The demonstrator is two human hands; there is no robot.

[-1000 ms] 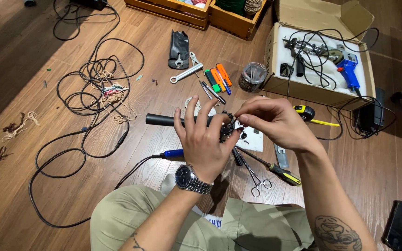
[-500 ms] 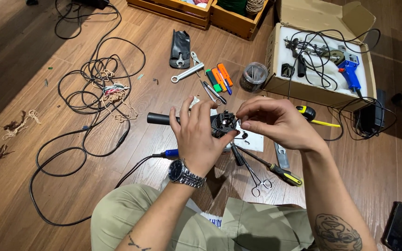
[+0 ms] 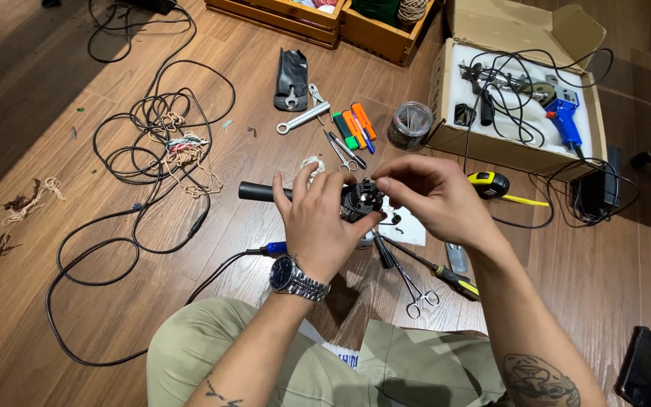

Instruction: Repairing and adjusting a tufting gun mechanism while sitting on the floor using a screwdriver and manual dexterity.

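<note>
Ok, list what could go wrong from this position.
1. The right hand pinches at small parts on the black tool held by the left hand above the floor; a dropped part could get lost among the forceps and screwdriver below.
2. The black cable loops loosely beside the knee and might snag.

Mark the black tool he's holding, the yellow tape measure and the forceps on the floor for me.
black tool (image 3: 259, 191), head view, on the round handle sticking out left of the left hand.
yellow tape measure (image 3: 488, 183), head view, on its case.
forceps (image 3: 414, 292), head view, on the shanks above the finger rings.
</note>
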